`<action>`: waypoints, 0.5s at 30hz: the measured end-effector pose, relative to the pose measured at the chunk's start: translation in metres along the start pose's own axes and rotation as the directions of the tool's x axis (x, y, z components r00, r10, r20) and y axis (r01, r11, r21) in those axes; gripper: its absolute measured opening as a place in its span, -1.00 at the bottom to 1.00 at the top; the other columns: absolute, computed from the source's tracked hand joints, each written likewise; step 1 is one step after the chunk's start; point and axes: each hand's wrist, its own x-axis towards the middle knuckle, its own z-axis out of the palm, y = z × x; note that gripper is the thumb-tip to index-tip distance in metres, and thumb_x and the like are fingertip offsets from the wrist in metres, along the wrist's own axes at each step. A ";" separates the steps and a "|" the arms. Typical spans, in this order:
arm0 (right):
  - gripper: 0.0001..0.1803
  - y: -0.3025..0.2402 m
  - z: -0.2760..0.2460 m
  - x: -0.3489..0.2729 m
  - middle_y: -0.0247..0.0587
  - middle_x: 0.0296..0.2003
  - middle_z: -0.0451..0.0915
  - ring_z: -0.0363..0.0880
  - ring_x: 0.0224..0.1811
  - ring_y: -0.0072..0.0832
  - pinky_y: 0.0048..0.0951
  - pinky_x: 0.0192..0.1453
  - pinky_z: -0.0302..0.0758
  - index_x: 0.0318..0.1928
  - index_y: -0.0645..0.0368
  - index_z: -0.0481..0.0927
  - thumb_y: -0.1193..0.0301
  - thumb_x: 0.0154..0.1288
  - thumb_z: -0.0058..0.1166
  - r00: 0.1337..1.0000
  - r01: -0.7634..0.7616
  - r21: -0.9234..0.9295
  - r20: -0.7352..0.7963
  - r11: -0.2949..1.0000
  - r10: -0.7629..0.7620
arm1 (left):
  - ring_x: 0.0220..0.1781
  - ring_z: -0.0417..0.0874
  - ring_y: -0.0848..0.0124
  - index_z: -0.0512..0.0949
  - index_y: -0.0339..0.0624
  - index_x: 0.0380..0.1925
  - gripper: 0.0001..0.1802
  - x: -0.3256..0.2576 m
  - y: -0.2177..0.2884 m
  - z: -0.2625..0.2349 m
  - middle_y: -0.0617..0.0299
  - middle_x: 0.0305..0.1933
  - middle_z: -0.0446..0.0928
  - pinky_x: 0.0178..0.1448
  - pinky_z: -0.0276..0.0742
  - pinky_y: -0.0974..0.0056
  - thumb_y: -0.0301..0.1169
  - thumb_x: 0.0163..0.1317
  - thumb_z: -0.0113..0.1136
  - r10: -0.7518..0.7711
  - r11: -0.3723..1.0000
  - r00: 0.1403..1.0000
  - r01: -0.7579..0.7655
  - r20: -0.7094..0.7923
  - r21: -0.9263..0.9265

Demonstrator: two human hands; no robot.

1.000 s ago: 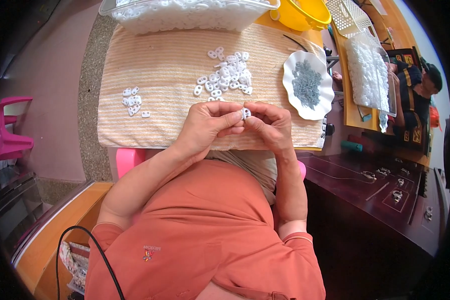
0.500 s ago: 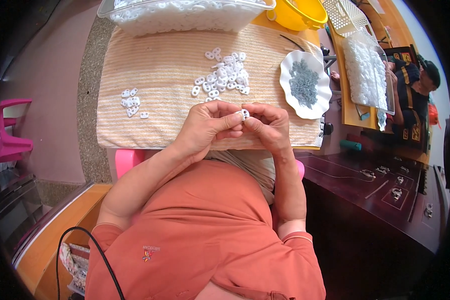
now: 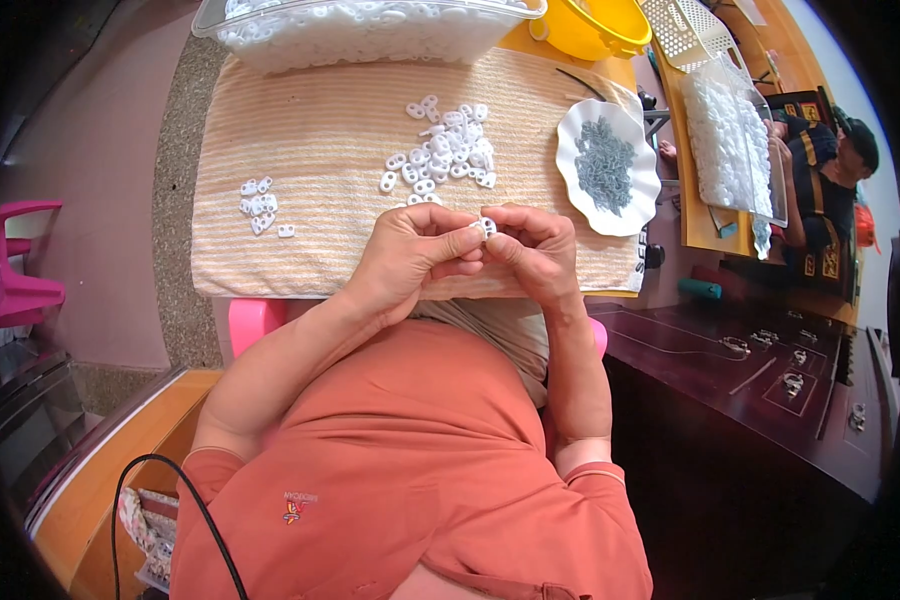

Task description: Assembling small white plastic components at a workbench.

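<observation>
Between my fingertips is a small white plastic piece with holes point(image 3: 488, 228), held above the near edge of a striped towel point(image 3: 300, 130). My left hand point(image 3: 417, 248) pinches it from the left, thumb against forefinger. My right hand point(image 3: 536, 250) pinches it from the other side, so both hands grip the same piece. Just beyond them lies a loose pile of similar white two-holed pieces point(image 3: 448, 150). A smaller group of such pieces point(image 3: 260, 206) rests on the towel's left. To the right, a scalloped white dish point(image 3: 578, 205) holds many small grey parts point(image 3: 606, 165), too small to name.
A clear bin point(image 3: 370, 40) full of white pieces stands at the far edge, beside a yellow basin point(image 3: 590, 30). At right, a person point(image 3: 820, 150) sits by another clear box of white pieces point(image 3: 722, 140). A pink stool point(image 3: 20, 260) stands at left.
The whole view has shifted very slightly. Both hands keep the same pinch on the white piece, and the piles look the same.
</observation>
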 end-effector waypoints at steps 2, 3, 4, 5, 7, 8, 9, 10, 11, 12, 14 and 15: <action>-0.70 -0.004 0.002 -0.001 -0.15 -0.17 0.64 0.64 -0.16 -0.50 -0.53 -0.08 0.62 -0.01 0.39 0.58 0.69 0.21 0.15 1.000 0.010 -0.001 0.002 1.000 -0.010 | -0.32 0.66 0.46 0.59 -0.36 -0.22 -0.84 -0.003 0.000 0.002 0.13 -0.27 0.64 -0.20 0.67 0.42 -0.53 0.21 0.27 0.019 1.000 1.000 -0.019 0.006 -0.010; -0.70 -0.006 0.004 -0.001 -0.15 -0.17 0.64 0.64 -0.16 -0.50 -0.54 -0.08 0.62 -0.02 0.39 0.58 0.69 0.21 0.15 1.000 0.020 -0.010 0.005 1.000 -0.020 | -0.32 0.66 0.46 0.59 -0.36 -0.22 -0.84 -0.004 0.000 0.002 0.13 -0.27 0.64 -0.20 0.67 0.42 -0.53 0.21 0.27 0.023 1.000 1.000 -0.023 0.010 -0.009; -0.70 -0.006 0.003 -0.001 -0.15 -0.17 0.64 0.64 -0.15 -0.50 -0.54 -0.08 0.62 -0.02 0.39 0.58 0.68 0.20 0.16 1.000 0.024 -0.015 0.004 1.000 -0.024 | -0.33 0.66 0.46 0.59 -0.36 -0.22 -0.84 -0.003 -0.001 0.002 0.12 -0.27 0.64 -0.20 0.67 0.42 -0.53 0.21 0.27 0.027 1.000 1.000 -0.027 0.009 -0.014; -0.70 -0.005 0.003 -0.001 -0.15 -0.17 0.64 0.64 -0.15 -0.50 -0.54 -0.08 0.62 -0.02 0.39 0.58 0.68 0.20 0.16 1.000 0.024 -0.015 0.003 1.000 -0.024 | -0.33 0.66 0.46 0.59 -0.36 -0.21 -0.83 -0.002 -0.002 0.002 0.12 -0.27 0.64 -0.20 0.67 0.42 -0.53 0.21 0.27 0.031 0.999 0.999 -0.031 0.009 -0.019; -0.71 -0.004 0.002 -0.001 -0.15 -0.18 0.64 0.64 -0.17 -0.52 -0.55 -0.09 0.62 -0.04 0.39 0.59 0.68 0.20 0.16 0.999 0.043 -0.063 0.006 0.997 -0.043 | -0.32 0.66 0.46 0.59 -0.36 -0.22 -0.83 -0.001 -0.003 0.001 0.11 -0.26 0.64 -0.20 0.68 0.42 -0.53 0.21 0.27 0.033 0.999 0.999 -0.033 0.011 -0.018; -0.71 -0.004 0.001 -0.001 -0.15 -0.18 0.64 0.64 -0.17 -0.52 -0.55 -0.09 0.62 -0.04 0.39 0.59 0.68 0.20 0.16 0.999 0.044 -0.063 0.005 0.997 -0.044 | -0.32 0.66 0.45 0.58 -0.37 -0.22 -0.83 -0.001 -0.004 0.001 0.11 -0.26 0.64 -0.20 0.68 0.41 -0.53 0.21 0.27 0.036 0.999 0.999 -0.036 0.012 -0.017; -0.72 -0.004 0.002 0.000 -0.15 -0.18 0.64 0.64 -0.18 -0.52 -0.55 -0.10 0.62 -0.04 0.39 0.59 0.68 0.20 0.16 0.999 0.048 -0.067 0.014 0.997 -0.047 | -0.32 0.66 0.45 0.58 -0.37 -0.22 -0.83 -0.001 -0.004 0.001 0.11 -0.26 0.64 -0.20 0.68 0.41 -0.53 0.21 0.27 0.037 0.999 0.999 -0.036 0.013 -0.016; -0.72 -0.004 0.002 -0.001 -0.15 -0.18 0.64 0.64 -0.19 -0.52 -0.55 -0.10 0.62 -0.05 0.40 0.59 0.68 0.20 0.16 0.998 0.052 -0.071 0.023 0.996 -0.050 | -0.32 0.66 0.45 0.58 -0.37 -0.21 -0.83 -0.002 -0.005 0.001 0.10 -0.26 0.64 -0.20 0.68 0.41 -0.53 0.21 0.26 0.027 1.000 1.000 -0.027 0.008 -0.013; -0.72 -0.005 0.002 -0.001 -0.15 -0.18 0.64 0.64 -0.19 -0.52 -0.55 -0.10 0.62 -0.05 0.40 0.59 0.68 0.20 0.16 0.998 0.054 -0.071 0.023 0.996 -0.052 | -0.32 0.66 0.45 0.58 -0.37 -0.21 -0.83 -0.002 -0.005 0.001 0.10 -0.26 0.63 -0.19 0.68 0.41 -0.53 0.21 0.26 0.019 1.000 1.000 -0.019 0.002 -0.011; -0.72 -0.007 0.002 -0.001 -0.15 -0.18 0.64 0.64 -0.19 -0.52 -0.55 -0.11 0.62 -0.05 0.40 0.59 0.67 0.20 0.17 0.999 0.040 -0.075 0.023 0.996 -0.038 | -0.32 0.66 0.45 0.58 -0.37 -0.21 -0.83 -0.002 -0.005 0.002 0.10 -0.26 0.63 -0.19 0.68 0.41 -0.53 0.21 0.26 0.020 1.000 1.000 -0.020 0.003 -0.009; -0.73 -0.008 0.002 -0.002 -0.15 -0.18 0.64 0.64 -0.20 -0.52 -0.55 -0.11 0.62 -0.05 0.40 0.59 0.67 0.21 0.17 0.999 0.027 -0.081 0.021 0.996 -0.026 | -0.31 0.66 0.44 0.57 -0.36 -0.20 -0.82 -0.003 -0.005 0.002 0.10 -0.25 0.63 -0.19 0.68 0.41 -0.53 0.21 0.27 0.017 1.000 1.000 -0.016 0.024 -0.018; -0.73 -0.008 0.001 -0.002 -0.16 -0.19 0.64 0.64 -0.20 -0.52 -0.54 -0.12 0.62 -0.05 0.40 0.59 0.65 0.21 0.17 0.999 0.020 -0.055 0.027 0.998 -0.019 | -0.31 0.66 0.44 0.57 -0.36 -0.20 -0.82 -0.003 -0.005 0.002 0.10 -0.25 0.63 -0.19 0.68 0.41 -0.53 0.21 0.27 0.017 1.000 0.999 -0.017 0.027 -0.017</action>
